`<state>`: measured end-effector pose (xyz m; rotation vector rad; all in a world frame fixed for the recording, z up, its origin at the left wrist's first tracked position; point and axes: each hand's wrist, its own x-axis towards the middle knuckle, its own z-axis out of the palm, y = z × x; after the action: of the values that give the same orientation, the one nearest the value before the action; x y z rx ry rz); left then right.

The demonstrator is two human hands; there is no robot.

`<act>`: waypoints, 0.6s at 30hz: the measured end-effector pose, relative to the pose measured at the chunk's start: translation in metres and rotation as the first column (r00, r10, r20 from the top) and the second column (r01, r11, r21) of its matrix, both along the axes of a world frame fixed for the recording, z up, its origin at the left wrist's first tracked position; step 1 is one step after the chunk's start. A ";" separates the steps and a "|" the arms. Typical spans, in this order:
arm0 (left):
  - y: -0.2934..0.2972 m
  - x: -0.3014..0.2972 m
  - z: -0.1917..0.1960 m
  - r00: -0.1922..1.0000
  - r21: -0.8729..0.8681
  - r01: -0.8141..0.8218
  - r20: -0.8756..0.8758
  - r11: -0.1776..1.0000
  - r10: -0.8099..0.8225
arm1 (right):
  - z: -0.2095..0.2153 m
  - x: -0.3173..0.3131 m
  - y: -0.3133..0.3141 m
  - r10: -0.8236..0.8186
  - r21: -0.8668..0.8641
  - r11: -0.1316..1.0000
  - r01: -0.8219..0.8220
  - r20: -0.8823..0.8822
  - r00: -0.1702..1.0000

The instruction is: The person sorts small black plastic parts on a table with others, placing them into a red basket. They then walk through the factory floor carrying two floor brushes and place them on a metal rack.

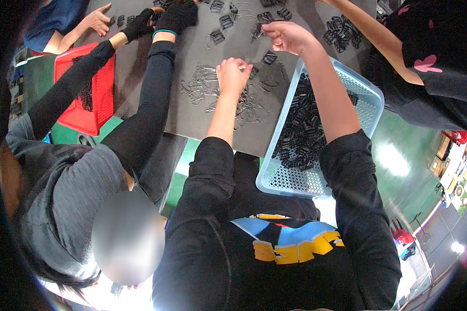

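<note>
My right hand [288,39] pinches a small black piece [256,31] between thumb and fingers, above the far part of the table. Nearer to me, my left hand [231,78] is closed, with its fingertips pressed together over a pile of thin bent metal wires [200,83]. A dark piece [253,72] shows beside those fingertips; what they grip is too small to make out. Another black piece [269,57] lies on the table between my hands. Loose wires also lie to the right of my left hand.
Beside my right forearm, a light blue plastic basket [368,98] holds many black pieces. A red basket [101,98] stands at left. A black-gloved co-worker's hand [176,18] works on the grey table [184,122]. Other people's arms reach in at far left and right, near a black heap [342,32].
</note>
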<state>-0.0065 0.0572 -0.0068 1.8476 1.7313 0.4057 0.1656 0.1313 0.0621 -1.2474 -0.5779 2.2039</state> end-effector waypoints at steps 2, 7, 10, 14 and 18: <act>-0.001 0.000 0.001 1.000 0.004 -0.006 0.005 1.000 0.006 | 0.011 -0.008 -0.006 -0.058 0.063 0.997 0.041 0.290 0.955; -0.012 0.002 0.017 0.960 -0.032 0.198 -0.196 0.980 -0.200 | -0.001 0.017 0.004 0.083 0.137 0.911 -0.390 0.864 0.497; -0.011 0.000 0.010 0.983 -0.003 0.182 -0.033 0.983 -0.182 | -0.001 0.019 0.013 0.089 -0.115 0.792 -0.599 0.993 -0.073; -0.011 -0.002 0.016 0.805 -0.105 -0.074 0.581 0.992 0.121 | -0.020 -0.009 0.024 -0.150 0.080 0.706 -0.703 0.988 -0.038; 0.007 -0.007 0.014 0.238 -0.449 -0.157 0.847 0.879 0.475 | -0.043 -0.032 0.037 -0.297 0.207 0.497 -0.843 0.953 0.059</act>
<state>-0.0135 0.0642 0.0076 0.6241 1.1248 1.1072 0.1332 0.1682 0.0190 -1.9251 -2.3682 0.4406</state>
